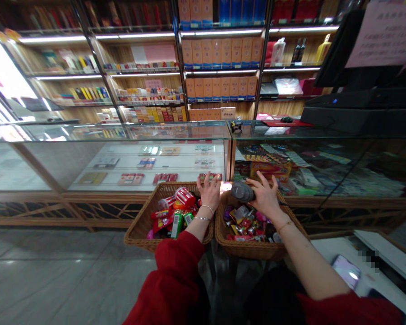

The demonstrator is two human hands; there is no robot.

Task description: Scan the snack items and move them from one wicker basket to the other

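Note:
My left hand (210, 195) is open, its fingers spread over the right side of the left wicker basket (138, 225). In that basket lie red-and-white striped tubs (185, 197), green packets (176, 225) and red wrapped sweets. My right hand (267, 199) is above the far side of the right wicker basket (253, 251). Its thumb side grips a dark grey, round-ended object (242, 192) whose kind I cannot make out, while the other fingers stretch outward. Below it are mixed wrapped sweets (245, 221). A bright patch shows between the hands at the baskets' far rims.
A glass display counter (149, 131) with small packs inside runs behind the baskets. Shelves of boxed bottles (221, 54) line the wall. A monitor (338, 49) stands at right. On a white surface (328, 253) at lower right lies a phone (346, 271).

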